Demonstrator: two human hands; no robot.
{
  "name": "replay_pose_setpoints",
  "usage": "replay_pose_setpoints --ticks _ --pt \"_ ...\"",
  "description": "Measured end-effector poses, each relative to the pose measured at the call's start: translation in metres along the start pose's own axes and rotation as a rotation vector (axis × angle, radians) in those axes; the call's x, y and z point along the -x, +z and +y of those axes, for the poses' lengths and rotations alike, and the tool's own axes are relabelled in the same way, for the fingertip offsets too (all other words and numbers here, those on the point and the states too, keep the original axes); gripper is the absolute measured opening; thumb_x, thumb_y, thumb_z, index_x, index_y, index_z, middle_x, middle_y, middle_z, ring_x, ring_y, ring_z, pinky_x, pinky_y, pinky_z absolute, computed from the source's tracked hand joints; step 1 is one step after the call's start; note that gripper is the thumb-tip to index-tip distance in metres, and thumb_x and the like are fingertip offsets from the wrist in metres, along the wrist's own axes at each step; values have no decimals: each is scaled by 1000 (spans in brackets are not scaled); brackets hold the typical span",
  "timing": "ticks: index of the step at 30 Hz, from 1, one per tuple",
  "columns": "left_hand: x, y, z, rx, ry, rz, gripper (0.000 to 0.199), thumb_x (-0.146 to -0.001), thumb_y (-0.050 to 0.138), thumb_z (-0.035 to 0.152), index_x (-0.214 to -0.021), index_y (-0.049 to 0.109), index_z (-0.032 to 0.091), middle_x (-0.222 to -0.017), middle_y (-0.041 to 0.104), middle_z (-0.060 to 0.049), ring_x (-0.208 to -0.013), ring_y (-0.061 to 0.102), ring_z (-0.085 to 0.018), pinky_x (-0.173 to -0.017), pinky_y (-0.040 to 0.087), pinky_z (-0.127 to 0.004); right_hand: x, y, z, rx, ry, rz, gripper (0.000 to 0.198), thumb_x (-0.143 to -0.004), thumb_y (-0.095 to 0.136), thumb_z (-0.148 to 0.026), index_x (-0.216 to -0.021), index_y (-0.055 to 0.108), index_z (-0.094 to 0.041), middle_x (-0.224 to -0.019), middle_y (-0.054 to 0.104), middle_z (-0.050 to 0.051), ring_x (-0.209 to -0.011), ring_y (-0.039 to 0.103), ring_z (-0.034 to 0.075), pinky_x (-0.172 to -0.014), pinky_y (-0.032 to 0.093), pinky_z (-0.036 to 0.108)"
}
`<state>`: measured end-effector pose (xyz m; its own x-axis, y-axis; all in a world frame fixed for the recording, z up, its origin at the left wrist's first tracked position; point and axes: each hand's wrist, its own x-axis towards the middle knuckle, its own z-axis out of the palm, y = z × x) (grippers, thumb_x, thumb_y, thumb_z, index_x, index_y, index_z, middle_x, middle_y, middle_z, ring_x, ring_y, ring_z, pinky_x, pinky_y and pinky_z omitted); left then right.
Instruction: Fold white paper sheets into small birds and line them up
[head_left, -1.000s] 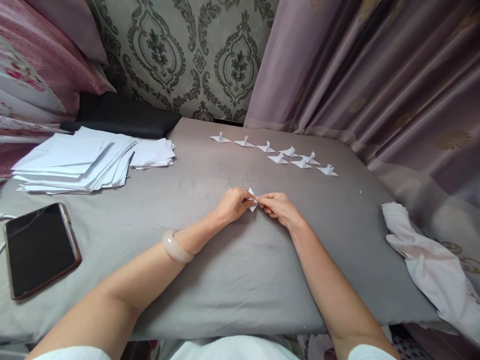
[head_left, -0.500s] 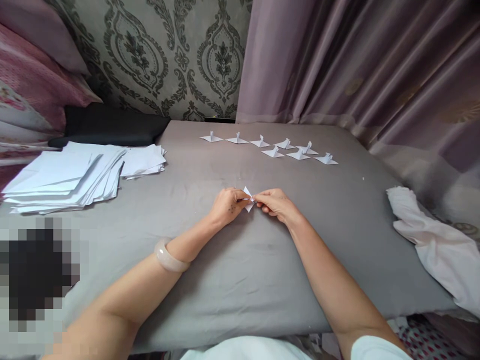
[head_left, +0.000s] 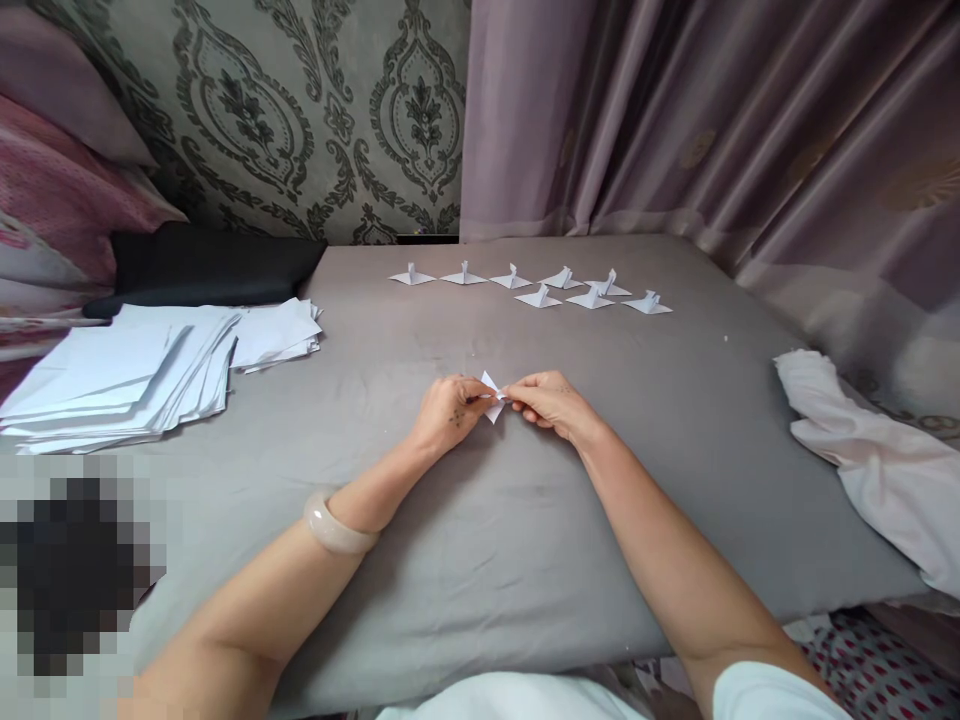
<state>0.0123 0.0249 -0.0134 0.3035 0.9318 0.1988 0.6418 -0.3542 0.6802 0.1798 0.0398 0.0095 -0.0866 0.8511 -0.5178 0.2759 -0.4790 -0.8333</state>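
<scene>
Between my fingertips is a small folded white paper crane (head_left: 492, 410), its two pointed wings spread toward the back and the front. My left hand (head_left: 452, 412) pinches it from the left side. From the right, my right hand (head_left: 551, 403) pinches the other end between thumb and forefinger. The fingers cover the middle of the fold. Farther back, several finished paper cranes (head_left: 540, 297) stand in two rows on the grey cloth (head_left: 450, 580).
At the left lies a large stack of white paper sheets (head_left: 97, 370), beside a smaller paper pile (head_left: 277, 335). Behind them is a black cushion-like item (head_left: 217, 262). A crumpled white cloth (head_left: 862, 440) lies at the right edge. A curtain (head_left: 600, 110) hangs behind.
The view has turned slightly. Both hands keep their pinch on the paper crane, with hardly any movement of the fingers.
</scene>
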Motion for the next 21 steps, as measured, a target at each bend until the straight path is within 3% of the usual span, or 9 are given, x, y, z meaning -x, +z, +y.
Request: replay_pose_setpoints --ticks 5,21 --pt "0 0 -4 -11 66 -44 18 -88 57 26 -90 74 22 -89 74 -1 -79 63 -15 -72 45 -23 -1 0 3 7 -26 13 18 -73 65 -20 -58 56 -15 -44 48 -6 -33 34 2 -30 16 15" --pt "-2 2 -5 -18 69 -8 19 -87 56 23 -87 75 22 -91 75 -2 -78 65 -16 -73 46 -25 -1 0 2 -40 -10 -11 20 -75 62 -20 -57 56 -15 -41 45 -6 -32 32 2 -30 16 15"
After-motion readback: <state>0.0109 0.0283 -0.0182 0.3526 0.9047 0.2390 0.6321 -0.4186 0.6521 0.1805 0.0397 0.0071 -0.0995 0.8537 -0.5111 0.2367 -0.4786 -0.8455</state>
